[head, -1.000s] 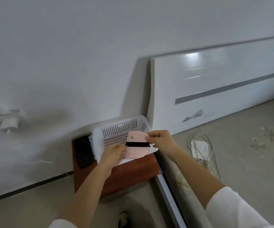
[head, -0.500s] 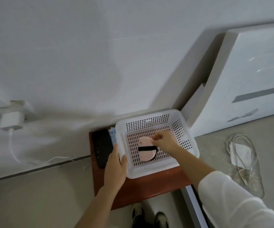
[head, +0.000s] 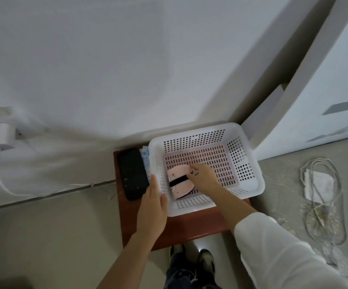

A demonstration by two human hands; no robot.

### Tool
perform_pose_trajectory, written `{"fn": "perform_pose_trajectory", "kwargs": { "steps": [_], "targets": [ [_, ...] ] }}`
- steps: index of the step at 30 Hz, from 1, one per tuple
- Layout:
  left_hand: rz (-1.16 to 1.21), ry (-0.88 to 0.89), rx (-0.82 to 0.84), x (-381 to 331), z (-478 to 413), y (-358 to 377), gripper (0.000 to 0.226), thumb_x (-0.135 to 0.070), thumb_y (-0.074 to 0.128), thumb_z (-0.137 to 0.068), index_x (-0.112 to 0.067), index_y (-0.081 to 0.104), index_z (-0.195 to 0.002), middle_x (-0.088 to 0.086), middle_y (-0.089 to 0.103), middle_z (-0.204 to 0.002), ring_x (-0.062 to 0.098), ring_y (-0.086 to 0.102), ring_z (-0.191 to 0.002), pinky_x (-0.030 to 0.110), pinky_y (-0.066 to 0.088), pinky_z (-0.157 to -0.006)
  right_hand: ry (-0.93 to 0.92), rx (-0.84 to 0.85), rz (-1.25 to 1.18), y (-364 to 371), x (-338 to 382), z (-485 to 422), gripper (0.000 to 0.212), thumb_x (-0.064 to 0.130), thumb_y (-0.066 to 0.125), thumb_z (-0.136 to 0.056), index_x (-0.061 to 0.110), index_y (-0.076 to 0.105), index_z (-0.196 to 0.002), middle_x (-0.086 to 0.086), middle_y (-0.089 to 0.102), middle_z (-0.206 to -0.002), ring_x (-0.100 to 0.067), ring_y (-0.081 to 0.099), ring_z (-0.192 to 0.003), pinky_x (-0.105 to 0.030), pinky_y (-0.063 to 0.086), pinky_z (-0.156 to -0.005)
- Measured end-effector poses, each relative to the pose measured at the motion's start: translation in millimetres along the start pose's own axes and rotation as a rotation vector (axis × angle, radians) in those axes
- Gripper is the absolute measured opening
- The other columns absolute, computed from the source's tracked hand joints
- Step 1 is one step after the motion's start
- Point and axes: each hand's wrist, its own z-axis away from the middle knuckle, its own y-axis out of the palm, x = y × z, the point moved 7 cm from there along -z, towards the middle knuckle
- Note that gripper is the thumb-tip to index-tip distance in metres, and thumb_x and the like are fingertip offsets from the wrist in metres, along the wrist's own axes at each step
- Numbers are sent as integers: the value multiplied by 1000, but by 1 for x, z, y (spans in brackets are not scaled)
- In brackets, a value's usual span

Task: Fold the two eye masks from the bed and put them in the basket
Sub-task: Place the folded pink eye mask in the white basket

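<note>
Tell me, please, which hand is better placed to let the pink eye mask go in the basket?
The right hand: its fingers already pinch the pink eye mask down inside the basket. The left hand only grips the basket's near-left rim.

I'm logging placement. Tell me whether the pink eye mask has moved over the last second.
Yes. The pink eye mask was held above the near rim of the basket; now it lies low inside, near the left wall, with the right hand on it.

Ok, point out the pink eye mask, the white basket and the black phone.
pink eye mask (head: 181, 189): head view, pink fabric below the black strap.
white basket (head: 198, 133): head view, bare far rim.
black phone (head: 132, 173): head view, middle of its dark face.
</note>
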Motion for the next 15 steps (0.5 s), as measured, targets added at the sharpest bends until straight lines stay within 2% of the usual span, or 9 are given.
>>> {"fn": "perform_pose_trajectory", "kwargs": {
  "steps": [2, 3, 6, 8, 11, 12, 13, 15],
  "targets": [
    [-9, -3, 21, -4, 1, -1, 68, -30, 39, -97, -22, -1, -151, 5, 38, -146, 15, 44, -125, 25, 48, -88, -15, -16, -44, -7, -2, 14, 42, 22, 53, -94, 14, 52, -135, -6, 59, -133, -20, 60, -104, -26, 47, -73],
    [-25, -15, 25, -7, 2, -2, 69, -29, 41, -96, -21, -1, -151, 7, 34, -149, 19, 40, -130, 30, 48, -93, -15, -17, -75, -11, -4, 23, 41, 21, 53, -94, 14, 52, -134, -6, 60, -132, -19, 61, -101, -28, 49, -72],
    [-192, -36, -28, -22, 9, -8, 71, -27, 47, -94, -15, 5, -150, 17, 16, -156, 32, 19, -142, 43, 34, -109, -29, -63, -136, -30, -13, 53, 37, 22, 54, -93, 13, 56, -128, -6, 63, -127, -21, 61, -104, -30, 49, -80],
    [-275, 74, -61, -50, 16, -3, 68, -24, 49, -93, -12, 13, -149, 18, 18, -156, 33, 18, -144, 46, 28, -112, -26, -120, -205, -41, -29, 76, 32, 23, 55, -92, 12, 60, -121, -3, 64, -114, -20, 61, -103, -29, 50, -81],
    [-235, 239, -15, -103, 36, 22, 61, -17, 49, -91, -11, 24, -147, 15, 28, -152, 30, 22, -143, 45, 22, -115, 27, -232, -300, -59, -69, 117, 28, 25, 55, -92, 19, 59, -119, 7, 60, -105, -7, 59, -90, -12, 43, -65],
    [-220, 289, 7, -120, 44, 33, 60, -18, 48, -92, -10, 25, -146, 16, 31, -151, 30, 25, -142, 43, 22, -115, 57, -263, -328, -64, -87, 134, 25, 24, 54, -92, 19, 61, -116, 6, 63, -105, -4, 59, -85, -11, 42, -61],
    [-241, 342, 49, -136, 54, 48, 59, -20, 46, -93, -10, 24, -147, 16, 32, -151, 30, 27, -141, 41, 23, -115, 74, -294, -338, -68, -105, 153, 22, 23, 54, -91, 17, 63, -111, 2, 67, -103, -4, 59, -79, -13, 44, -60],
    [-333, 460, 162, -167, 85, 85, 59, -26, 43, -94, -12, 21, -147, 15, 32, -150, 28, 30, -139, 37, 28, -112, 133, -339, -341, -80, -148, 195, 22, 22, 55, -90, 7, 66, -103, -9, 71, -99, -14, 60, -77, -25, 48, -69]
  ]
}}
